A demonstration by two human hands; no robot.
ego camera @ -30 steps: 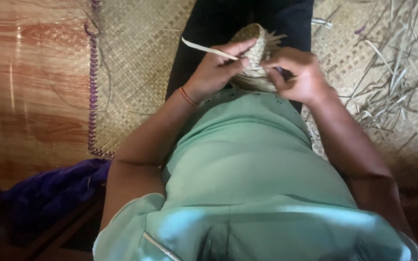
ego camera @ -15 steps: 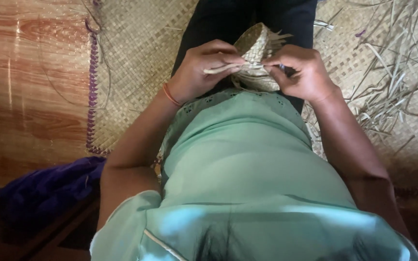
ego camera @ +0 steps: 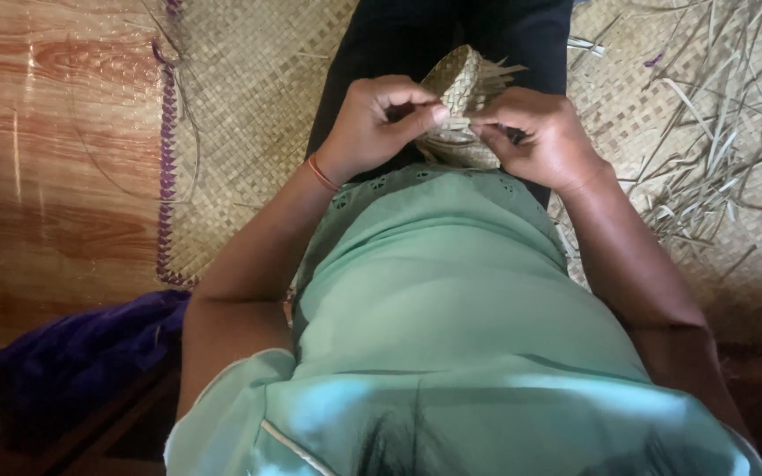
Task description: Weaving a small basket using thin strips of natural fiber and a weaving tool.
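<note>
We hold a small woven basket (ego camera: 457, 97) over our lap, left hand (ego camera: 379, 123) and right hand (ego camera: 541, 137) each in a narrow pinching grip on its rim (loose straw strips (ego camera: 716, 141) lie right, on the woven mat (ego camera: 249, 115)).

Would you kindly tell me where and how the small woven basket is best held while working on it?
Probably by the basket's woven wall, pinched from both sides as the left hand and right hand do now; its loose strip ends stick out at the far edge.
</note>
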